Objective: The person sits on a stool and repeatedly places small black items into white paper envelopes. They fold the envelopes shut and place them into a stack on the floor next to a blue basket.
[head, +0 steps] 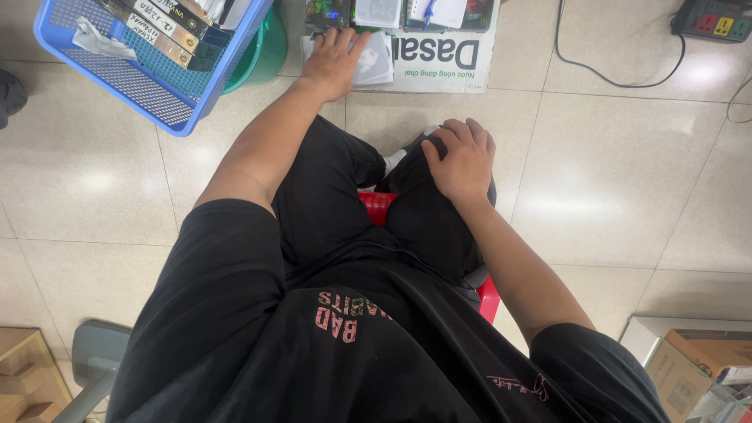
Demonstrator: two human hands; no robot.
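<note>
I sit on a red stool (pixel 378 205) in black clothes, looking down at my lap. My left hand (pixel 335 59) reaches forward, fingers spread, resting flat on a small clear plastic packet (pixel 376 63) that lies on a flat white cardboard sheet (pixel 446 55) on the floor. My right hand (pixel 462 160) rests palm down on my right knee, fingers apart, holding nothing.
A blue plastic basket (pixel 141 74) with several long boxes sits at the upper left, over a green tub (pixel 262 51). Small packets and a notebook line the cardboard's far edge. A power strip (pixel 714 19) with cable lies top right. Cardboard boxes (pixel 689 368) stand at bottom right and bottom left.
</note>
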